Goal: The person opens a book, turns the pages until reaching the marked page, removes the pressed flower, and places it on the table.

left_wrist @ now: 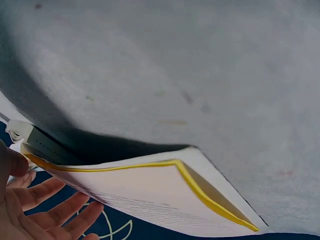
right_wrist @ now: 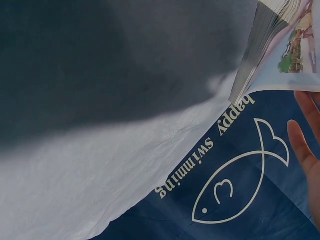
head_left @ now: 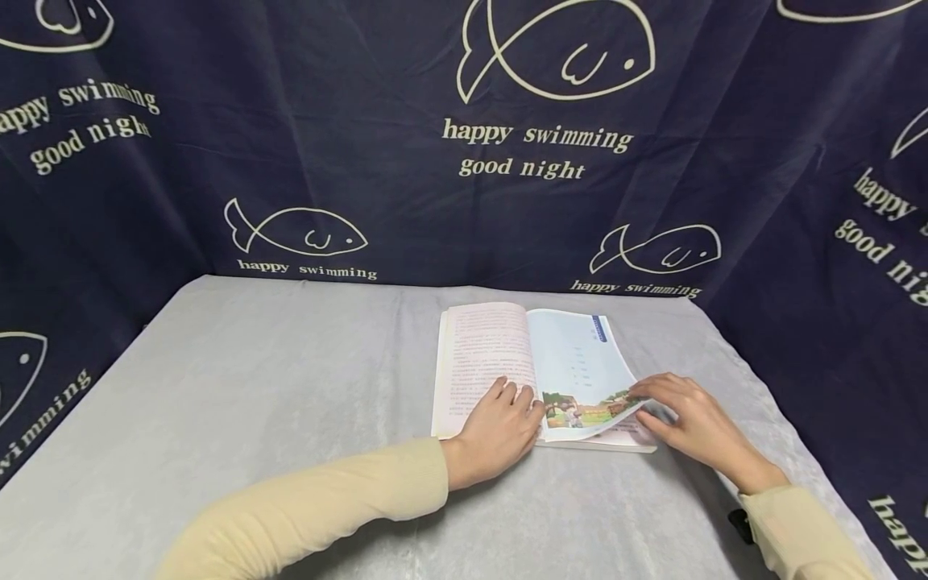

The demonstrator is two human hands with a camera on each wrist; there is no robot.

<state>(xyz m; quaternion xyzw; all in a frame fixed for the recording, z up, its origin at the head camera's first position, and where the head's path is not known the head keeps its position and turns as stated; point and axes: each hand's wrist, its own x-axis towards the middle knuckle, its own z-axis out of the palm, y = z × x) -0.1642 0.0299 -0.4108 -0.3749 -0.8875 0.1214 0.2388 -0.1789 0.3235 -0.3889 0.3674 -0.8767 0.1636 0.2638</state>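
An open book (head_left: 493,354) lies on the grey cloth-covered table (head_left: 254,387), right of centre. My left hand (head_left: 507,403) rests flat on the lower part of the left text page, fingers spread. My right hand (head_left: 645,405) pinches the lower outer corner of the right page (head_left: 580,362), which has a colour picture and is lifted slightly off the stack. In the left wrist view the book's yellow-edged cover (left_wrist: 165,195) shows, with the left hand's fingers (left_wrist: 45,210) straight beside it. The right wrist view shows the raised page (right_wrist: 295,55) above the right hand's fingers (right_wrist: 300,145).
A dark blue curtain (head_left: 362,161) printed with white fish and words hangs round the back and both sides of the table. Bare grey cloth stretches left of the book and in front of it. A small black object (head_left: 741,524) sits by my right sleeve.
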